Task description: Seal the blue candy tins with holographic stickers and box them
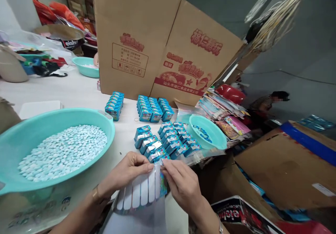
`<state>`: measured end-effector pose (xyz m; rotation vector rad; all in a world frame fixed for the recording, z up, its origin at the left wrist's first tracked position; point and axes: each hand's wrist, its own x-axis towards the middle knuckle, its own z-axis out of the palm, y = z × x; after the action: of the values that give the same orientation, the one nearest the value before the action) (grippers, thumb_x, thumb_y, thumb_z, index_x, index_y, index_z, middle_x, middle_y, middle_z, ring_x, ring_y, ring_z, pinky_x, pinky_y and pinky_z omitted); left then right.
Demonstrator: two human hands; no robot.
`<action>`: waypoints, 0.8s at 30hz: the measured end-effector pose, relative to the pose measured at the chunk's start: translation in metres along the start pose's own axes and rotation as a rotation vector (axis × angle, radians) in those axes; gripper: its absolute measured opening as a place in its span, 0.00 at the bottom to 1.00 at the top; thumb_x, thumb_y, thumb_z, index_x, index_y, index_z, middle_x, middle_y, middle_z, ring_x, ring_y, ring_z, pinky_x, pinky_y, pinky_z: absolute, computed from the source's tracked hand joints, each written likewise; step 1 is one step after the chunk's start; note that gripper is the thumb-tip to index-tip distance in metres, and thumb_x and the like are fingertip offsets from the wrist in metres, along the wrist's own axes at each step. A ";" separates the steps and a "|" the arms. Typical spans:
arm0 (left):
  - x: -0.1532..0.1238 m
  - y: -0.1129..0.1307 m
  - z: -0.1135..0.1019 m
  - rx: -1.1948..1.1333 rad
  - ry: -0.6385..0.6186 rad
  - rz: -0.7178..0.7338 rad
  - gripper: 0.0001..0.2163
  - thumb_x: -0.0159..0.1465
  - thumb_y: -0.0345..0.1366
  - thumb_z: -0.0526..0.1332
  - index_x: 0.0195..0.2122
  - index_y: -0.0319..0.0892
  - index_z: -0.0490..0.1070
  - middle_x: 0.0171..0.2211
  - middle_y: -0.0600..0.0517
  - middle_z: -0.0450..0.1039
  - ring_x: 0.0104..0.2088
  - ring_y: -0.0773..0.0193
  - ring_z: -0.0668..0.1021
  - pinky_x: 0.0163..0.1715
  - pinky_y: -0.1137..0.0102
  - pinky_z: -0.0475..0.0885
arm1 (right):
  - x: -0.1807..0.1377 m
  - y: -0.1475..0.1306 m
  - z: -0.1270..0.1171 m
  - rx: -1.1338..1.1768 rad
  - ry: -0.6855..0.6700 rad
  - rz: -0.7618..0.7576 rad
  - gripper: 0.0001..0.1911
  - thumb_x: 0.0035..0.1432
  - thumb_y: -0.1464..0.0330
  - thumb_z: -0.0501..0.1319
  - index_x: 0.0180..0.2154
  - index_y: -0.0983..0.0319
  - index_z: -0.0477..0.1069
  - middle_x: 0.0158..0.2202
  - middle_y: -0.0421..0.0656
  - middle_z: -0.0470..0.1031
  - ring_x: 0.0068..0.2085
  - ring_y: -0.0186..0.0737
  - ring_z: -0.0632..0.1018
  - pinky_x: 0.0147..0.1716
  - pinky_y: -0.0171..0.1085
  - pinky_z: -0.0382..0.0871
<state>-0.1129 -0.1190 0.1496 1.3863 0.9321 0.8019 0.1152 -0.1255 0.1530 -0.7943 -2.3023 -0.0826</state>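
Note:
A sheet of long white stickers (135, 194) with a shiny backing is held up near the table's front edge. My left hand (128, 171) pinches its top edge between thumb and bent fingers. My right hand (183, 185) has its thumb and fingertips closed at the top right corner; whether a single sticker is lifted there I cannot tell. Right behind my fingers stand rows of small blue candy boxes (172, 141) with silvery tops. More blue boxes (147, 109) are lined up farther back, and another short row (114, 106) sits to their left.
A large turquoise basin (106, 123) of pale blue candies (65, 153) stands at left. A smaller basin (220, 139) with blue pieces is at right. A tall carton (136, 13) blocks the back. Open cartons (288, 157) stand at right, and a person (265, 104) is beyond.

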 end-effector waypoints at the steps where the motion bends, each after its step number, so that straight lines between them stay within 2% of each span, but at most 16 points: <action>1: -0.001 0.002 0.002 -0.001 -0.011 -0.003 0.23 0.61 0.51 0.60 0.18 0.42 0.57 0.20 0.58 0.47 0.24 0.69 0.52 0.24 0.69 0.47 | -0.002 -0.001 -0.003 -0.039 0.020 -0.036 0.25 0.62 0.76 0.59 0.60 0.59 0.65 0.46 0.51 0.80 0.45 0.48 0.80 0.43 0.46 0.77; 6: -0.003 0.010 0.008 -0.008 -0.056 -0.008 0.23 0.61 0.53 0.61 0.19 0.42 0.58 0.21 0.58 0.48 0.24 0.69 0.53 0.25 0.69 0.48 | -0.007 -0.002 -0.015 -0.124 0.054 -0.123 0.30 0.61 0.76 0.62 0.63 0.59 0.62 0.48 0.52 0.79 0.47 0.50 0.80 0.45 0.49 0.78; 11: -0.006 0.013 0.009 -0.002 -0.052 0.003 0.22 0.61 0.51 0.61 0.19 0.42 0.58 0.20 0.58 0.47 0.24 0.69 0.52 0.25 0.69 0.48 | -0.007 -0.002 -0.020 -0.137 0.052 -0.159 0.28 0.60 0.75 0.63 0.61 0.59 0.65 0.48 0.52 0.80 0.47 0.50 0.81 0.44 0.48 0.78; 18: -0.002 0.013 0.008 -0.030 -0.054 -0.037 0.21 0.60 0.52 0.61 0.20 0.42 0.60 0.20 0.58 0.50 0.24 0.70 0.54 0.23 0.70 0.48 | -0.009 0.002 -0.013 -0.047 0.094 -0.116 0.29 0.59 0.78 0.60 0.60 0.56 0.65 0.49 0.51 0.79 0.51 0.49 0.79 0.47 0.49 0.77; 24: 0.003 0.008 0.007 -0.035 -0.069 -0.043 0.22 0.61 0.51 0.61 0.20 0.42 0.57 0.20 0.59 0.48 0.24 0.70 0.53 0.24 0.69 0.47 | -0.009 0.007 -0.007 0.043 0.077 -0.048 0.28 0.58 0.81 0.59 0.58 0.56 0.67 0.50 0.51 0.77 0.53 0.49 0.76 0.50 0.51 0.75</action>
<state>-0.1052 -0.1188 0.1572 1.3514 0.8872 0.7303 0.1282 -0.1264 0.1519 -0.7020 -2.2433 -0.0832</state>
